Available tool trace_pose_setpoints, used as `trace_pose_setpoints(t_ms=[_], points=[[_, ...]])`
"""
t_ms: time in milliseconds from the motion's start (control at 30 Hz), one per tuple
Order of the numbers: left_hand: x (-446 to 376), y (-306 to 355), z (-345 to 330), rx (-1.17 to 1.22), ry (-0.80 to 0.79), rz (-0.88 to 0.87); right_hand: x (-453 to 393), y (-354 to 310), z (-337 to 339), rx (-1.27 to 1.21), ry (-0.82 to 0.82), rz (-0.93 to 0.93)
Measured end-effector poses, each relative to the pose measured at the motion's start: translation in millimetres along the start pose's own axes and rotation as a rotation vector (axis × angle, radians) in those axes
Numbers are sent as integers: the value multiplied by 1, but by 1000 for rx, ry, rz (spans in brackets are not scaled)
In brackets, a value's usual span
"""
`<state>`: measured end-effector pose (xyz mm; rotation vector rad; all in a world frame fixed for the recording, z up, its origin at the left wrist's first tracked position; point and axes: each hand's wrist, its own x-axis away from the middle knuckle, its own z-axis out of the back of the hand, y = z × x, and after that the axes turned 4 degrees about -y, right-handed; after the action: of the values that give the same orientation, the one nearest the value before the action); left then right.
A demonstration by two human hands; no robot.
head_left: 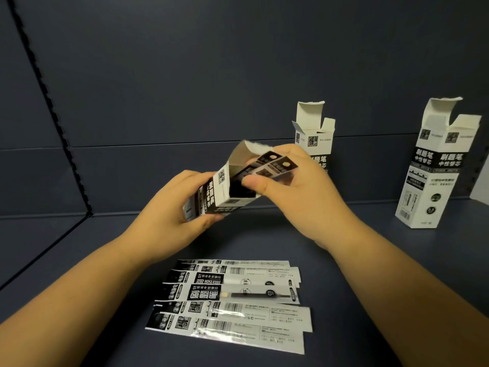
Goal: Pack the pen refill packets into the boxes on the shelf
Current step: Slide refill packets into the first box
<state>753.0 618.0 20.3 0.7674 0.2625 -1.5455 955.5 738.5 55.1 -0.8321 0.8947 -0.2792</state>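
Note:
My left hand (pixel 169 205) grips a black-and-white box (pixel 211 197), tilted above the shelf with its open mouth facing right and up. My right hand (pixel 293 186) pinches the ends of pen refill packets (pixel 275 165) that stick partly out of that mouth. Several more refill packets (pixel 232 300) lie fanned flat on the shelf below my wrists. Two more open boxes stand upright: one (pixel 315 139) just behind my right hand, partly hidden by it, and one (pixel 434 165) at the far right.
The dark blue shelf floor (pixel 344 274) ends at a back wall and a left side panel with a slotted black rail (pixel 53 102). A pale edge of another object (pixel 481 186) shows at the right border.

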Motion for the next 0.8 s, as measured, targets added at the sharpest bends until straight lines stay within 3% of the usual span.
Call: trace_pose_setpoints(t_ms=[167, 300, 467, 633, 800], points=[[1, 3, 0, -7, -7, -8, -2, 2, 5, 58, 18, 105], [1, 4, -1, 3, -43, -18, -2, 11, -6, 321, -86, 97], [1, 3, 1, -1, 0, -2, 0, 3, 3, 115, 14, 113], [0, 4, -1, -7, -20, -13, 0, 7, -4, 255, -53, 110], [1, 3, 0, -7, -16, -10, 1, 6, 0, 181, 55, 141]])
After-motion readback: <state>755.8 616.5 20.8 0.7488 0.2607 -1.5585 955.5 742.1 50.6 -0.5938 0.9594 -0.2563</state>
